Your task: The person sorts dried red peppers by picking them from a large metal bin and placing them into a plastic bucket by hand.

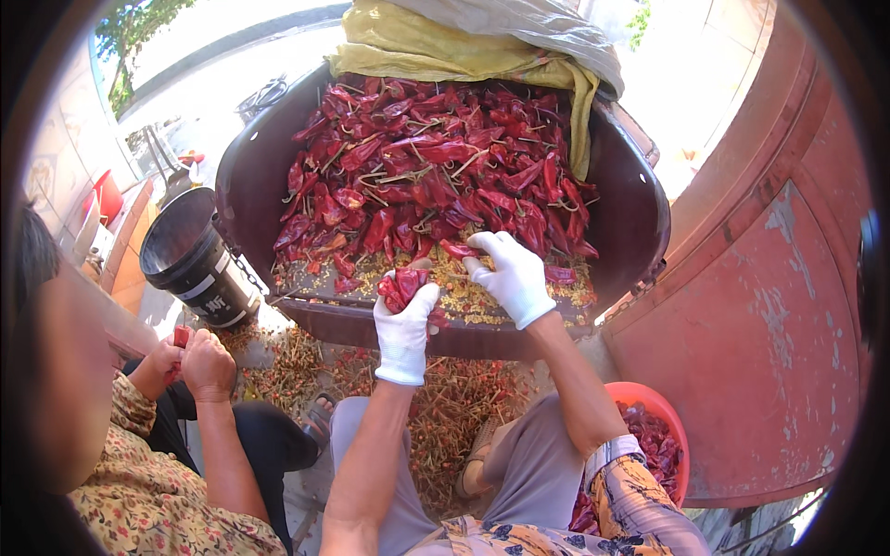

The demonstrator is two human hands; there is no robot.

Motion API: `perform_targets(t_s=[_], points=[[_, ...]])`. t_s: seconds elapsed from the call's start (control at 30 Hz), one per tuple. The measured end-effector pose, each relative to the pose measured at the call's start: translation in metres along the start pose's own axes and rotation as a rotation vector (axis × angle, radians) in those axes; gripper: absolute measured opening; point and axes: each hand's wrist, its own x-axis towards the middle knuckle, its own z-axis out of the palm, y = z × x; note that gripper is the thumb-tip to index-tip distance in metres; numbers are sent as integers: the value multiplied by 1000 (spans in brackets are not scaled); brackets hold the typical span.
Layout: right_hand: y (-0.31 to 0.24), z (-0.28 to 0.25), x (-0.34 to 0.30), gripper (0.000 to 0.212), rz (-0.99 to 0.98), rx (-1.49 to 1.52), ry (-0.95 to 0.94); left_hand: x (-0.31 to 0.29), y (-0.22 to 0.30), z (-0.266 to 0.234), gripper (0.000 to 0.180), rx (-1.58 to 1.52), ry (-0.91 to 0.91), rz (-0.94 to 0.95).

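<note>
A heap of dried red chili peppers (417, 157) lies in a dark maroon tub-like cart (629, 222) in front of me. My left hand (404, 329), in a white glove, is closed around several red chili peppers (400, 289) at the cart's near edge. To its right my right hand (513, 278), also gloved in white, has its thumb and forefinger apart beside a red chili pepper (458, 250) at the front of the heap. Yellow seeds (436, 295) are scattered under both hands.
On the left, a person's bare hands (206, 363) hold a red piece. A black bucket (190, 259) stands beside the cart. Stems (454, 417) litter the ground between my legs. A red basin (669, 408) of peppers is at my right. Yellow sacking (436, 48) covers the far edge.
</note>
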Motion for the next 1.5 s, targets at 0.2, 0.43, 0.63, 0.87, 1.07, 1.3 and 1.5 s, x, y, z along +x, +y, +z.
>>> perform_targets(t_s=[0.2,0.43,0.63,0.87,1.07,1.3,1.5], points=[[-18,-14,-8,24,303,577,-289,7,-11,14,41,510,-135,560],[-26,-36,-3,22,518,1009,-324,-3,12,16,32,64,-100,11],[-31,-22,-11,15,90,609,-101,-3,3,11,24,147,-70,55],[-37,-20,-15,11,-111,328,-45,-5,1,8,19,214,-56,157],[-43,-7,-22,8,-191,178,71,-10,3,6,15,89,-31,-29],[-53,-17,-18,12,735,1339,-350,-9,-1,-2,11,-317,-208,-123],[-39,-11,-21,8,895,1799,-452,-7,8,-1,18,-291,-251,-97]])
